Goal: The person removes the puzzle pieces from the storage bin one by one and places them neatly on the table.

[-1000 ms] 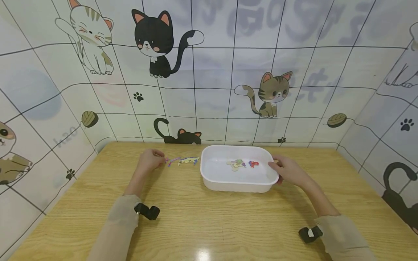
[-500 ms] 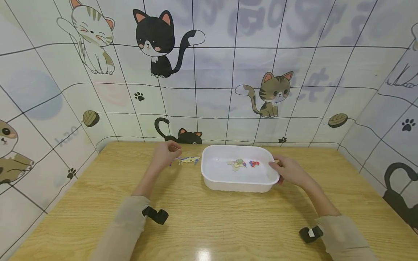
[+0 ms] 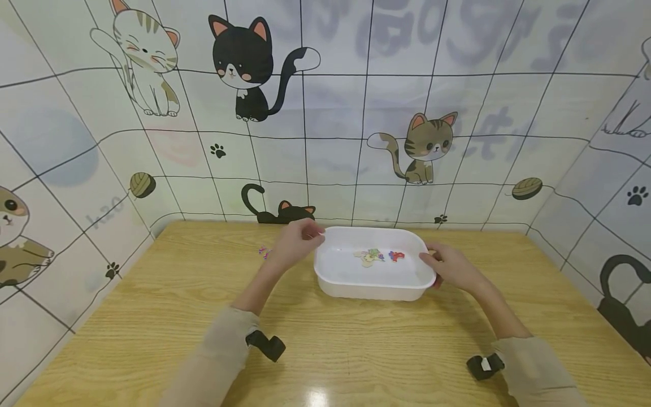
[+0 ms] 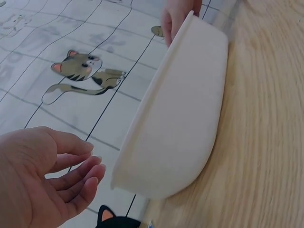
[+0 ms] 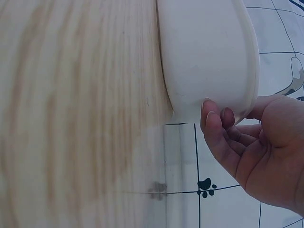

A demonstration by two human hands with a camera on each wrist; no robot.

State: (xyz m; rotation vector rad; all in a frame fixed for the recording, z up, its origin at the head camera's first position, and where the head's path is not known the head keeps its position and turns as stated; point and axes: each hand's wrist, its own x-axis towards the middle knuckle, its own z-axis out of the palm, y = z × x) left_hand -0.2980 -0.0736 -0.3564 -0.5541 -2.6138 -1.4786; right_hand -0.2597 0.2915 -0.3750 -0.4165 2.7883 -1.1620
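My left hand (image 3: 297, 243) hovers at the left rim of a white plastic tray (image 3: 375, 291), thumb and fingertips curled close together. In the left wrist view the left hand (image 4: 52, 175) shows no object between its fingers, though something thin may be hidden. My right hand (image 3: 450, 265) grips the tray's right end. In the right wrist view that right hand (image 5: 259, 147) has its fingertips under the rim. Inside the tray lie a yellow-green flat cutout piece (image 3: 370, 257) and a red one (image 3: 396, 256). Left of the tray a small pink-purple piece (image 3: 263, 252) lies on the table.
The wooden table (image 3: 325, 345) runs back to a cat-print wall covering (image 3: 335, 158), which also stands at both sides. Each wrist carries a black camera, such as the one on the left sleeve (image 3: 267, 346).
My left hand has lifted from the flat pieces on the table and moved right to the tray's left rim, now covering the yellow-blue piece's spot. The right hand and tray have stayed put.
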